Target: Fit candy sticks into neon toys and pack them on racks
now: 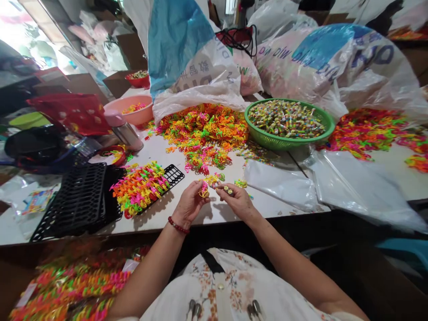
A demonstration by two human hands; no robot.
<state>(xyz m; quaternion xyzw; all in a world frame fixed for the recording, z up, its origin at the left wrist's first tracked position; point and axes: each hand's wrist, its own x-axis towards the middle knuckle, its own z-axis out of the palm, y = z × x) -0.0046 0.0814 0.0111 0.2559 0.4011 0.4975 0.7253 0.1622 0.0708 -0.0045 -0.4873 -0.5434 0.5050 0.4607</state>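
Over the front edge of the white table [214,211], my left hand [189,205] pinches a small orange plastic ring piece [203,193]. My right hand [238,200] pinches a small striped candy roll [228,190] just beside it, fingertips nearly touching. A few loose rings and candies [214,179] lie right behind my hands. A black grid tray [152,187] loaded with rows of neon rings lies to the left. A big pile of neon rings [203,129] spreads at the table's middle. A green basket [289,122] full of striped candies stands at right.
Empty black trays [76,200] are stacked at left. Clear plastic bags [321,183] lie at right. Large printed sacks [334,62] stand behind. A pink bowl [132,109], a metal flask [125,131] and a red bag [72,111] sit far left. Finished ring strips [67,285] lie below the table.
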